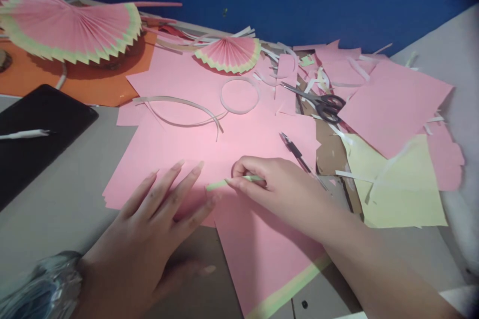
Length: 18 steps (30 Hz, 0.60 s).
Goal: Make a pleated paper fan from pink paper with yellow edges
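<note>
My right hand (269, 179) pinches a narrow light green paper strip (217, 185) between thumb and forefinger. One end of the strip sticks out to the left, over pink paper. Spread flat with its fingers apart, my left hand (157, 219) rests on the pink sheets (179, 147) and holds nothing. A pink sheet with a green and yellow edge (262, 259) lies under my right hand and reaches toward the table's front. Just beyond that hand is a black pen (295, 149).
Pleated pink-and-green paper fans (75, 25) (230, 55) sit at the back. Scissors (322, 102) lie among paper scraps. Curled pale strips (175, 101) cross the pink sheets. A yellow sheet (400, 194) is at right, a black tablet (45, 134) at left, and a blue wall (280, 5) behind.
</note>
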Available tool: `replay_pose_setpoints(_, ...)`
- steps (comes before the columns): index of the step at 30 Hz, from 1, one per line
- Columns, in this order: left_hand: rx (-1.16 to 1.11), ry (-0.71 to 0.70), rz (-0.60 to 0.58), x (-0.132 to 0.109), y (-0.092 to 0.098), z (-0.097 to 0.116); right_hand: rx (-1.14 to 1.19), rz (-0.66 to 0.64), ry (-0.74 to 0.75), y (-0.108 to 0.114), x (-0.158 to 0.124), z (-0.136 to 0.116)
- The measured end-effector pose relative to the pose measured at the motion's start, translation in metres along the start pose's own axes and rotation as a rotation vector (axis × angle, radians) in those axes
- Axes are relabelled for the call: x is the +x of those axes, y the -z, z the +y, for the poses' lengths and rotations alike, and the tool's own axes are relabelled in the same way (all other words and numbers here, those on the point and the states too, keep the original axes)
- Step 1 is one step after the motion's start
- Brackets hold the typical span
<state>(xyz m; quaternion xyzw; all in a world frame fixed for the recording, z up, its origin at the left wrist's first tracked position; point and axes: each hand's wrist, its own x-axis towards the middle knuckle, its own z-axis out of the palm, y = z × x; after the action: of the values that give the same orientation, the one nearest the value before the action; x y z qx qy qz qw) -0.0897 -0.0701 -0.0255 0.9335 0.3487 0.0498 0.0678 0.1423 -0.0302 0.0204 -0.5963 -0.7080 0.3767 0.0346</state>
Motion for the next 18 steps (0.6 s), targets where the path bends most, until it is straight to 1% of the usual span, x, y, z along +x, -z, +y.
replay_pose_setpoints(4,-0.031,0.063,-0.007,0.0032,0.0003,0.0014,-0.020,0.008,-0.022,-0.0009,-0.0003,-0.0011)
replay_pose_setpoints(8,-0.046,0.080,-0.012,0.0033,0.0002,0.0013,-0.020,0.004,-0.030,-0.0020,-0.0006,-0.0017)
replay_pose_setpoints(13,-0.046,0.077,-0.015,0.0000,0.0013,0.0019,-0.006,0.009,-0.025,-0.0023,-0.0007,-0.0018)
replay_pose_setpoints(18,-0.029,0.065,-0.013,0.0021,0.0020,0.0020,-0.005,0.012,-0.027,-0.0021,-0.0019,-0.0020)
